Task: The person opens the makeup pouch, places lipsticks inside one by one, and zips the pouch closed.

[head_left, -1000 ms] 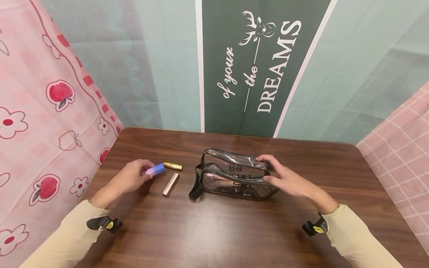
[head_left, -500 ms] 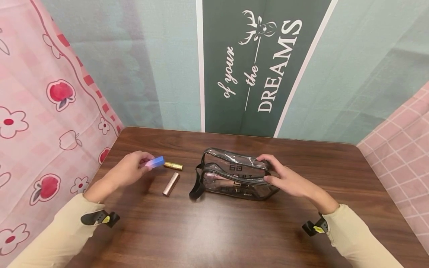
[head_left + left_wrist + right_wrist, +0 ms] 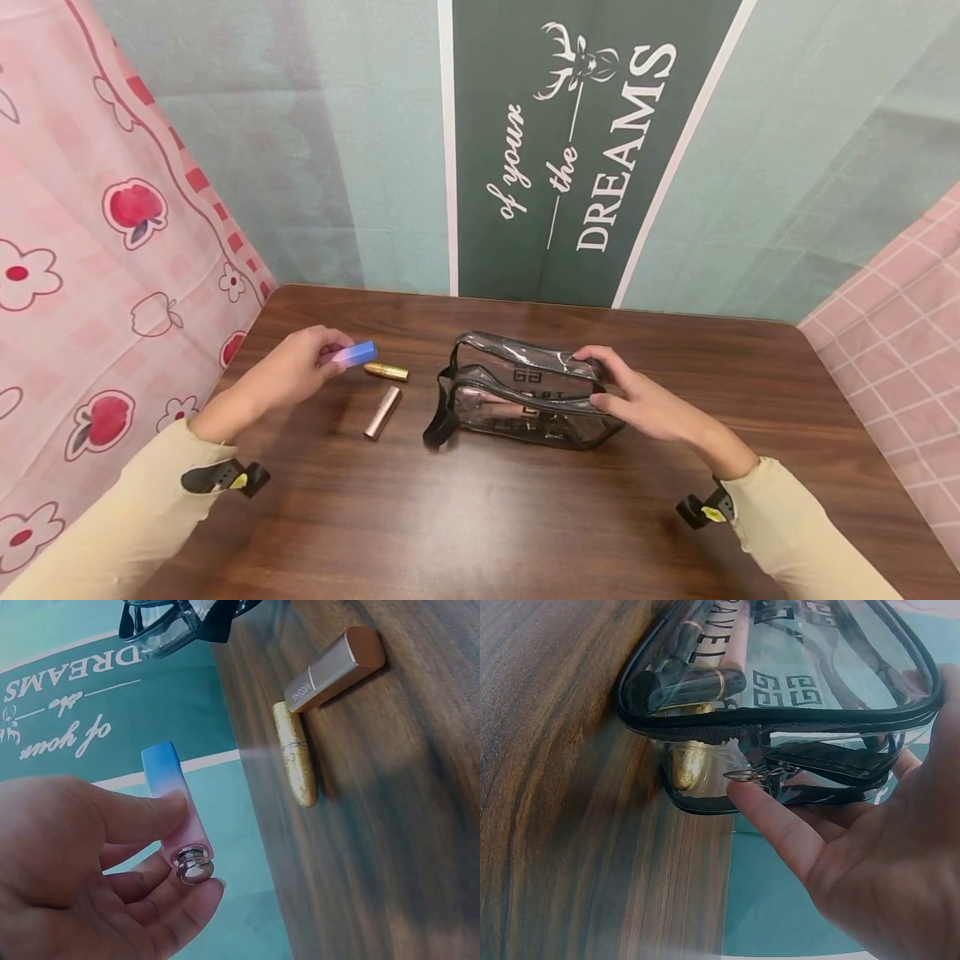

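Observation:
My left hand point(image 3: 300, 367) pinches a blue-to-pink square tube point(image 3: 355, 354), apparently a lipstick, lifted off the table. In the left wrist view a shiny metal knob shows at the pink end of the tube point(image 3: 178, 796). Beside that hand lie a gold lipstick-like tube point(image 3: 387, 372) and a rose-gold lipstick tube point(image 3: 382, 413). My right hand point(image 3: 647, 402) grips the right end of a clear cosmetic bag point(image 3: 525, 392) with black trim; the bag's top is unzipped. Through its wall, the right wrist view shows a gold tube point(image 3: 687, 766) and dark and pink tubes inside.
A black strap point(image 3: 441, 421) hangs from the bag's left end onto the brown table point(image 3: 480, 525). Fabric backdrops stand round the table: a pink one point(image 3: 135, 275) at left, a green one with lettering point(image 3: 540, 275) behind, and pink tiles point(image 3: 892, 325) at right.
My left hand has lifted slightly and moved a little away from me with the blue-and-pink tube, uncovering more of the gold tube. The right hand and the bag stay put.

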Tool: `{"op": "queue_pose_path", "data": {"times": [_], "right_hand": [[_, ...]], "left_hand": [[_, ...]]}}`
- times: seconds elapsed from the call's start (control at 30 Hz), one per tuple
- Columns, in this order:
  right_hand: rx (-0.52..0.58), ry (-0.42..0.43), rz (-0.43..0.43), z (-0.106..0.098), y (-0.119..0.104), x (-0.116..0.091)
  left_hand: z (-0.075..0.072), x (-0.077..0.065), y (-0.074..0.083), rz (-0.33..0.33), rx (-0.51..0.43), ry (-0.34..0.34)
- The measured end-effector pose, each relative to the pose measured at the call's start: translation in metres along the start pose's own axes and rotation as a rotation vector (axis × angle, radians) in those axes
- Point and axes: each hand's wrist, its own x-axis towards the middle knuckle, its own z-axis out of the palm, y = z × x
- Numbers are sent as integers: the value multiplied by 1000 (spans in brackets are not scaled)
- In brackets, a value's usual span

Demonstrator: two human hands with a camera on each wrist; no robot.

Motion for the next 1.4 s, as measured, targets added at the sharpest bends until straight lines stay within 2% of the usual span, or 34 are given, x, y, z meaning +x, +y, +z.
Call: {"op": "queue_pose_path", "data": {"times": [0.53, 1.0, 1.4], "right_hand": [[1, -2, 11, -1, 1, 0], [19, -5, -10, -1, 0, 1], [13, -7, -5, -3, 1, 1]], "left_hand": [[-9, 11, 24, 45, -16, -17], [-7, 24, 46, 95, -16, -70], [5, 39, 67, 134, -24, -98]]}}
